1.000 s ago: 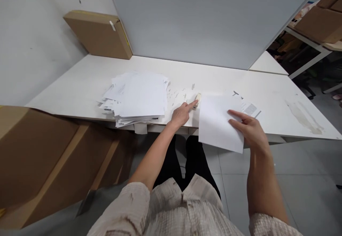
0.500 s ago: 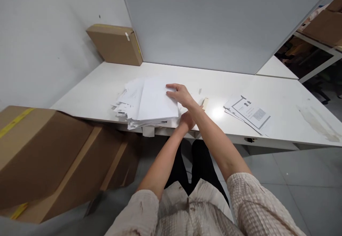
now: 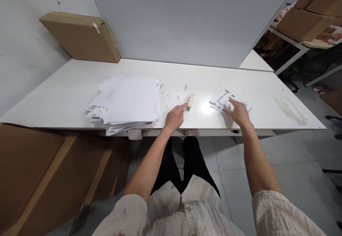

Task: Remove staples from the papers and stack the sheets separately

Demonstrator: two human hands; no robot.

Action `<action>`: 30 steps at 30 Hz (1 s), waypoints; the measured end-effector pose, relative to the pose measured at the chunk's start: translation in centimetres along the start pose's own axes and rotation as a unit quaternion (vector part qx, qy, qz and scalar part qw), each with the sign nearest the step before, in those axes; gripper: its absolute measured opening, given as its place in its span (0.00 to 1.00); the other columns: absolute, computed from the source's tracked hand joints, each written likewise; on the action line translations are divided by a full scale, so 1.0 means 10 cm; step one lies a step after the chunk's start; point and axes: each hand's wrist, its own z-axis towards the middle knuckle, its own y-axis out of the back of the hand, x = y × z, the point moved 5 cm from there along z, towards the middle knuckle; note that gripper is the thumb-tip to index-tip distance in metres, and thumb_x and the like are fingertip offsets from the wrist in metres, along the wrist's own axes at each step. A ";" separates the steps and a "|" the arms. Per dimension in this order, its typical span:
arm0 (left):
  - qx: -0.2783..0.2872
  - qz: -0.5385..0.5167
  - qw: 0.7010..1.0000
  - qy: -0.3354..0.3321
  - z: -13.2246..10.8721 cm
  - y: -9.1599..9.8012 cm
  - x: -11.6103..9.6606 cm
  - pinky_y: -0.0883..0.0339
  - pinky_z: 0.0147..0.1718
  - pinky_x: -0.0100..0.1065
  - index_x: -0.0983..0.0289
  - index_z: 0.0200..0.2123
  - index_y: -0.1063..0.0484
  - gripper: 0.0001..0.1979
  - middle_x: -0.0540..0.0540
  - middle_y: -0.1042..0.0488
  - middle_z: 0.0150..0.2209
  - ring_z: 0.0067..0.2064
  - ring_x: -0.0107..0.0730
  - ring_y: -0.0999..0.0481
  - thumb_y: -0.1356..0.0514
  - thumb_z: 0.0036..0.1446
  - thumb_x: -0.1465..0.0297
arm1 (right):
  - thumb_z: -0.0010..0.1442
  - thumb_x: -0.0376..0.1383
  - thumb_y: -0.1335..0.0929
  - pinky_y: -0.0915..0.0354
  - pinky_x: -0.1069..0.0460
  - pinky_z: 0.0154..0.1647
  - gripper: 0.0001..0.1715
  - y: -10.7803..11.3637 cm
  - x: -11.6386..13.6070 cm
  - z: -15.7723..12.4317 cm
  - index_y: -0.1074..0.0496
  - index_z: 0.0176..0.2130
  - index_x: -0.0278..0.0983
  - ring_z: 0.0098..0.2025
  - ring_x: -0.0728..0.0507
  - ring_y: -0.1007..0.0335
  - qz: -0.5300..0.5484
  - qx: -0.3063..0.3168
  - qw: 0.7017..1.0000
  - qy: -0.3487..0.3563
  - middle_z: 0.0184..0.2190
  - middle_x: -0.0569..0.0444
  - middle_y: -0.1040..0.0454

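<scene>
Left hand: your left hand (image 3: 175, 118) points its index finger at the stapler, other fingers folded; can't tell if thumb and fingers meet.
Stapler: the beige stapler (image 3: 190, 100) lies on the table (image 3: 256, 90) just past your left fingertip; touching or barely apart, can't tell.
Right hand: your right hand (image 3: 239, 114) is over the printed sheets, thumb and index finger spread apart; whether any page is lifted, can't tell.
Printed sheets: the printed sheets (image 3: 220, 98) lie under and just left of your right fingers, overlapping, partly covered by your hand.
Paper stack: the messy white stack (image 3: 133, 98) sits left of your left hand, edges uneven, front overhanging the table.
Cardboard box: the box (image 3: 80, 38) leans well beyond your left hand, far left.
</scene>
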 end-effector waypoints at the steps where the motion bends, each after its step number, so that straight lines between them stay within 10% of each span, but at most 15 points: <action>1: -0.004 0.001 1.000 -0.002 0.00 0.00 0.00 0.38 0.40 0.30 0.58 0.56 0.40 0.23 0.54 0.30 0.39 0.40 0.31 0.30 0.54 0.58 0.76 | 0.50 0.48 0.33 0.41 0.42 0.47 0.36 -0.05 -0.11 0.00 0.35 0.54 0.33 0.52 0.34 0.40 -0.001 0.032 0.999 -0.007 0.51 0.41 0.33; 8: -0.026 0.002 1.000 -0.016 0.01 -0.03 0.03 0.37 0.38 0.30 0.58 0.54 0.37 0.22 0.54 0.28 0.37 0.38 0.31 0.29 0.53 0.57 0.76 | 0.55 0.45 0.38 0.40 0.51 0.39 0.19 -0.12 -0.21 -0.07 0.25 0.38 0.38 0.42 0.39 0.31 0.010 0.057 0.997 0.044 0.41 0.50 0.25; 17: -0.037 -0.014 0.999 -0.015 0.02 -0.04 0.04 0.37 0.39 0.32 0.60 0.53 0.35 0.21 0.55 0.27 0.39 0.39 0.33 0.29 0.52 0.56 0.76 | 0.54 0.41 0.38 0.43 0.51 0.32 0.16 -0.03 -0.25 -0.05 0.25 0.33 0.35 0.31 0.42 0.31 -0.007 -0.035 0.999 -0.007 0.28 0.47 0.24; 23: -0.049 -0.049 0.998 -0.015 0.02 -0.03 0.04 0.37 0.39 0.32 0.60 0.52 0.34 0.20 0.55 0.27 0.39 0.38 0.32 0.29 0.51 0.56 0.75 | 0.56 0.42 0.39 0.45 0.51 0.30 0.17 -0.07 -0.15 -0.09 0.26 0.28 0.36 0.32 0.42 0.32 -0.034 0.025 0.999 0.007 0.30 0.47 0.24; 30: -0.094 -0.256 0.962 0.033 -0.02 0.03 0.04 0.35 0.38 0.31 0.61 0.53 0.36 0.22 0.57 0.28 0.41 0.37 0.29 0.29 0.43 0.53 0.66 | 0.61 0.38 0.43 0.47 0.51 0.27 0.15 0.60 0.34 -0.49 0.32 0.38 0.37 0.28 0.44 0.37 -0.023 -0.095 0.990 0.106 0.30 0.48 0.29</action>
